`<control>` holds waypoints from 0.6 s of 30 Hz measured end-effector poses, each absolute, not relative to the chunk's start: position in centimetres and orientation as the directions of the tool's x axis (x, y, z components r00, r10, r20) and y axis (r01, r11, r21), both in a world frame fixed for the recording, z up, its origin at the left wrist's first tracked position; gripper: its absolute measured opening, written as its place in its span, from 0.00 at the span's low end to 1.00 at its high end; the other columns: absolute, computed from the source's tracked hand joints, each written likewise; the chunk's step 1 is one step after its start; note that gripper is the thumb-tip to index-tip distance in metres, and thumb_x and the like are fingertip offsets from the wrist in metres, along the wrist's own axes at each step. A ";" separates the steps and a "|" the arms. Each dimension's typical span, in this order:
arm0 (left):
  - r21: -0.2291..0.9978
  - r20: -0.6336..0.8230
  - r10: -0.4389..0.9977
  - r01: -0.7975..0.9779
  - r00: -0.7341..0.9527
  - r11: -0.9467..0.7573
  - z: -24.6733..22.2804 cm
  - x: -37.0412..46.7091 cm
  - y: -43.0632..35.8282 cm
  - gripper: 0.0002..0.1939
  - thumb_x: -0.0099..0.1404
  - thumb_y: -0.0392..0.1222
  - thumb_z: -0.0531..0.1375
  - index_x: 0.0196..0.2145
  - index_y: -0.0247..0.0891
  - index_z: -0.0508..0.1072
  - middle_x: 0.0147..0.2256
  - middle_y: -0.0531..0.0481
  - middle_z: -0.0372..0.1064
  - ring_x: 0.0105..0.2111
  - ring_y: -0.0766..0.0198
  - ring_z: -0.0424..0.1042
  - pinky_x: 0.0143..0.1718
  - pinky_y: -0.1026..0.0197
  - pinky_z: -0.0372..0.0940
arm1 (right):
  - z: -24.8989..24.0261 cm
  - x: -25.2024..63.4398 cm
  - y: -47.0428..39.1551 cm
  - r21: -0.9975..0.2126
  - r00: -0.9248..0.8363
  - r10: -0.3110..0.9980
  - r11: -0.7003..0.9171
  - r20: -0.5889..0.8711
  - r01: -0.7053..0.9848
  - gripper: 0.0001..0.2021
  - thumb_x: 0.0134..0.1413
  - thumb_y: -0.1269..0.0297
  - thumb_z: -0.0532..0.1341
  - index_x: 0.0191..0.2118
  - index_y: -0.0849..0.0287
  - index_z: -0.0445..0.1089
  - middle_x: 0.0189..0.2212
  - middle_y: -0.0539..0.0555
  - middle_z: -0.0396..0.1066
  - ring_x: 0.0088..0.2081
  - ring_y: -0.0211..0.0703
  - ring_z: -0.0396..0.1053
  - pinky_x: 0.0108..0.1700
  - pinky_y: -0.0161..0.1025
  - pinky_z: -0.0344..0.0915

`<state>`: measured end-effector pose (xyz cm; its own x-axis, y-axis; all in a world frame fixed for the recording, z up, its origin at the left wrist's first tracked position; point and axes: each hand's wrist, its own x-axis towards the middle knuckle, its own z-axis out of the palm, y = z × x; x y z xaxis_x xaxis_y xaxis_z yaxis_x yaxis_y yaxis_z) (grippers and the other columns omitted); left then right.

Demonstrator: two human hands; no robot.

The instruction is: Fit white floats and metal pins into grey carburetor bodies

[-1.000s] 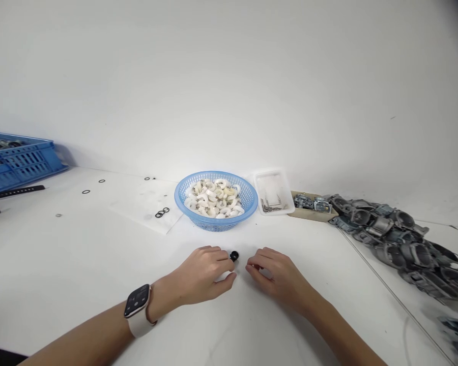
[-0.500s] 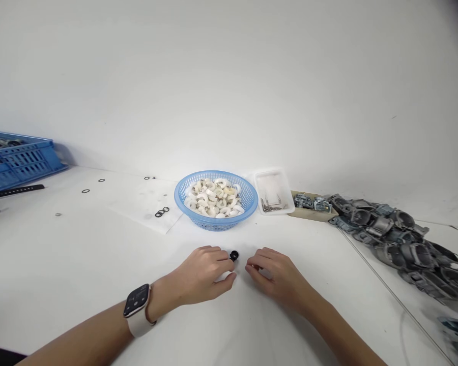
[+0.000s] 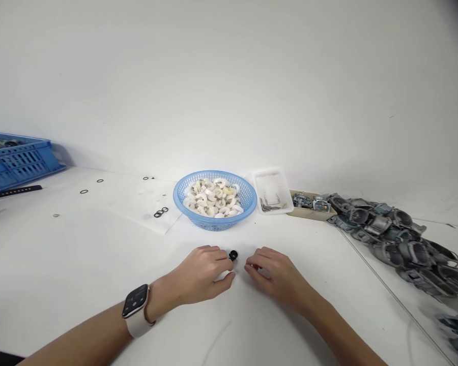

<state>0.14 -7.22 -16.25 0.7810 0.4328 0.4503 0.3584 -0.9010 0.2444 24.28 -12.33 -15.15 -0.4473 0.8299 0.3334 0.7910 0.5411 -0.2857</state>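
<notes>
A small black round part (image 3: 233, 255) is at the fingers of my left hand (image 3: 208, 273), which are curled, with the back of the hand up. Whether those fingers grip it is hidden. My right hand (image 3: 273, 272) rests just to the right, its fingers curled and the fingertips turned toward the left hand; what they hold, if anything, cannot be made out. A gap separates the two hands. Beyond them stands a blue oval basket (image 3: 216, 223) full of white curved pieces (image 3: 213, 198).
A clear tray (image 3: 272, 183) with thin metal pins and a cardboard box (image 3: 311, 213) of metal parts stand right of the basket. Metal castings (image 3: 400, 239) are heaped at right. Black rings (image 3: 161, 212), a black strap (image 3: 13, 192) and a blue crate (image 3: 26, 161) are at left.
The view has shifted very slightly. Both hands and the black part keep the same position relative to each other.
</notes>
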 end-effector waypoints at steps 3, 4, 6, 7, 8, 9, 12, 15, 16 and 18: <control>0.245 0.451 0.432 0.357 0.781 -0.901 -16.2 0.1 -7.3 0.09 0.72 0.38 0.56 0.34 0.39 0.74 0.28 0.51 0.71 0.28 0.61 0.70 0.32 0.58 0.63 | -15.0 24.2 -12.4 -0.280 -0.446 0.829 0.540 0.337 0.794 0.12 0.70 0.66 0.56 0.34 0.56 0.73 0.27 0.51 0.72 0.30 0.42 0.67 0.33 0.38 0.63; 0.246 0.451 0.432 0.356 0.781 -0.902 -16.2 0.1 -7.3 0.09 0.72 0.38 0.56 0.35 0.39 0.74 0.28 0.51 0.71 0.28 0.62 0.70 0.32 0.58 0.63 | -15.0 24.2 -12.4 -0.278 -0.445 0.829 0.539 0.338 0.795 0.12 0.70 0.66 0.56 0.33 0.56 0.73 0.27 0.51 0.73 0.30 0.42 0.67 0.33 0.37 0.63; 0.247 0.449 0.432 0.356 0.782 -0.901 -16.2 0.1 -7.3 0.09 0.72 0.38 0.55 0.35 0.39 0.74 0.28 0.51 0.71 0.28 0.61 0.70 0.32 0.58 0.63 | -14.9 24.1 -12.4 -0.276 -0.443 0.830 0.538 0.338 0.796 0.12 0.70 0.66 0.56 0.33 0.56 0.73 0.27 0.51 0.72 0.30 0.42 0.67 0.33 0.37 0.62; 0.248 0.447 0.432 0.356 0.783 -0.901 -16.2 0.1 -7.3 0.09 0.72 0.38 0.56 0.35 0.39 0.74 0.28 0.52 0.71 0.28 0.61 0.70 0.32 0.58 0.63 | -14.8 24.1 -12.4 -0.275 -0.443 0.830 0.538 0.338 0.797 0.12 0.69 0.66 0.56 0.33 0.56 0.73 0.27 0.51 0.72 0.30 0.42 0.67 0.33 0.37 0.62; 0.248 0.446 0.433 0.356 0.784 -0.901 -16.2 0.1 -7.3 0.09 0.72 0.38 0.56 0.35 0.39 0.74 0.28 0.52 0.71 0.28 0.61 0.70 0.32 0.58 0.63 | -14.8 24.1 -12.4 -0.275 -0.444 0.831 0.537 0.337 0.798 0.12 0.69 0.66 0.56 0.33 0.56 0.73 0.26 0.51 0.72 0.30 0.42 0.67 0.33 0.37 0.62; 0.248 0.445 0.433 0.357 0.784 -0.901 -16.1 0.1 -7.3 0.09 0.72 0.38 0.56 0.35 0.39 0.74 0.28 0.52 0.71 0.28 0.61 0.70 0.32 0.58 0.63 | -14.8 24.1 -12.4 -0.274 -0.444 0.831 0.537 0.336 0.798 0.12 0.69 0.66 0.56 0.33 0.56 0.73 0.26 0.51 0.72 0.30 0.42 0.67 0.33 0.37 0.62; 0.248 0.444 0.434 0.357 0.784 -0.900 -16.1 0.1 -7.3 0.09 0.72 0.38 0.56 0.35 0.39 0.74 0.29 0.52 0.71 0.28 0.61 0.70 0.32 0.58 0.63 | -14.9 24.1 -12.4 -0.272 -0.447 0.829 0.539 0.336 0.797 0.12 0.69 0.66 0.56 0.33 0.56 0.72 0.26 0.51 0.72 0.29 0.41 0.67 0.33 0.37 0.61; 0.250 0.443 0.435 0.357 0.784 -0.900 -16.1 0.1 -7.3 0.08 0.72 0.38 0.56 0.35 0.39 0.74 0.29 0.52 0.71 0.29 0.61 0.70 0.32 0.58 0.63 | -15.0 24.2 -12.4 -0.272 -0.449 0.828 0.542 0.337 0.795 0.12 0.69 0.66 0.56 0.33 0.57 0.72 0.26 0.51 0.72 0.30 0.41 0.67 0.33 0.37 0.62; 0.250 0.443 0.434 0.357 0.784 -0.900 -16.1 0.1 -7.2 0.08 0.72 0.38 0.56 0.35 0.39 0.74 0.29 0.52 0.71 0.29 0.61 0.70 0.32 0.58 0.63 | -15.0 24.2 -12.3 -0.273 -0.449 0.828 0.542 0.337 0.795 0.12 0.69 0.66 0.56 0.33 0.57 0.72 0.26 0.51 0.72 0.30 0.41 0.67 0.33 0.37 0.62; 0.250 0.442 0.435 0.358 0.784 -0.900 -16.1 0.2 -7.2 0.08 0.72 0.38 0.56 0.35 0.39 0.74 0.29 0.52 0.71 0.29 0.61 0.70 0.32 0.58 0.63 | -15.0 24.2 -12.3 -0.273 -0.450 0.827 0.543 0.338 0.794 0.13 0.70 0.66 0.55 0.33 0.57 0.73 0.26 0.51 0.72 0.30 0.41 0.67 0.33 0.38 0.62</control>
<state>0.17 -7.20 -16.11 0.7841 0.4352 0.4424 0.3582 -0.8996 0.2500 24.24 -12.30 -15.04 -0.4498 0.8267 0.3381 0.7939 0.5435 -0.2725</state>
